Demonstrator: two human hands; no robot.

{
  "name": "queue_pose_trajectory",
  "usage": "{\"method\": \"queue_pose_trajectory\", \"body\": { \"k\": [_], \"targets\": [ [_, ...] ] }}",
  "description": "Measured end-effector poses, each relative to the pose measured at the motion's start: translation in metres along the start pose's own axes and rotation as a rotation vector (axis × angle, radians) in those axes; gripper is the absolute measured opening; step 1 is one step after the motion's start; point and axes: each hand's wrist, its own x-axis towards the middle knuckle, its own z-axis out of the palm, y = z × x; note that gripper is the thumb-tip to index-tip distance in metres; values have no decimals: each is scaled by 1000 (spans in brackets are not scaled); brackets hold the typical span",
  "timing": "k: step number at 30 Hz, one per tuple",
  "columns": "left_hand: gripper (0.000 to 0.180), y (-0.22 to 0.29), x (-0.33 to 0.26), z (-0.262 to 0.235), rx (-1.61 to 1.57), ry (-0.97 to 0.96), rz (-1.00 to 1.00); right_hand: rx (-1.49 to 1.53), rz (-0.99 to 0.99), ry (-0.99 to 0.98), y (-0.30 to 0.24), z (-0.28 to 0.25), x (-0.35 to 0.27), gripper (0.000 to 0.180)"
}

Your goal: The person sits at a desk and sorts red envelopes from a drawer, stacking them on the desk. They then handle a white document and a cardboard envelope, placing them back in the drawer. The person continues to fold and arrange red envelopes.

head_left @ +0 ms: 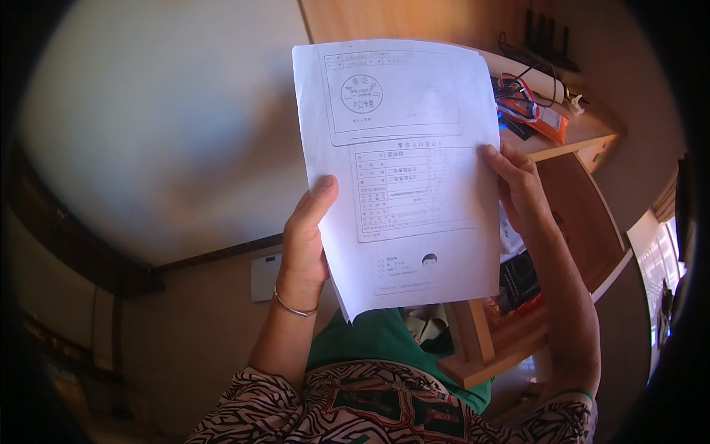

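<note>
A white printed sheet of paper (pixel 403 170) is held up in front of the camera, gripped at its lower left edge by the left hand (pixel 305 237) and at its right edge by the right hand (pixel 518 185), both closed on it. A wooden worktop (pixel 584 133) is seen behind, strewn with what may be cables and an orange packet (pixel 543 118). A thin bracelet (pixel 294 305) is worn on the left wrist.

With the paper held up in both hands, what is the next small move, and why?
Probably tilt the white sheet level: it leans, its lower corner drooping free, while the left hand and right hand pinch only its side edges.
</note>
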Motion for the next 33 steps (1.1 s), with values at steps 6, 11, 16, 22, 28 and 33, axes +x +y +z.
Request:
{"method": "queue_pose_trajectory", "body": {
  "k": [6,11,16,22,28,33],
  "targets": [
    [51,5,-2,-11,-39,-8,55,-90,60,-169,-18,-18,5,32],
    [51,9,-7,-26,-24,141,90,-795,210,-431,-26,-63,8,33],
    [50,6,-13,-33,-22,177,104,-1566,173,-432,14,-104,29,45],
    [49,-2,-21,-43,-19,190,66,-1718,247,-293,52,-114,30,63],
    [51,-3,-26,-50,-39,192,48,-1779,197,-210,75,-89,19,90],
    [51,-1,-29,-56,-41,153,40,-1625,363,-71,73,-109,18,105]
  ]
}}
